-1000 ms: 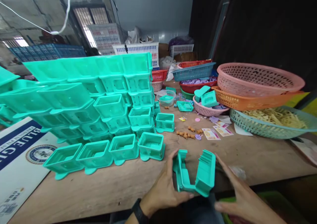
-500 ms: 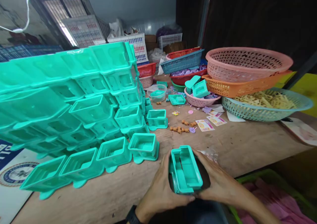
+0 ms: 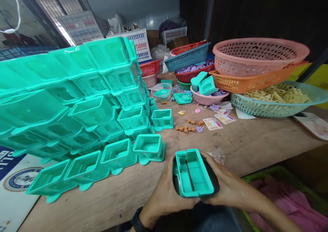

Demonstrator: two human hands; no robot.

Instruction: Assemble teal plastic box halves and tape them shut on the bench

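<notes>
On the wooden table [image 3: 258, 150], stacked teal boxes [image 3: 77, 98] face baskets [image 3: 258, 54].

We are sitting in a small toy-making workshop: green plastic boxes [image 3: 84, 112] are piling up left of the baskets [image 3: 258, 59].

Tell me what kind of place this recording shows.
Probably a small toy-assembly workshop: identical teal plastic boxes stacked on a wooden table, baskets of small parts, and both hands pressing one teal box together.
</notes>
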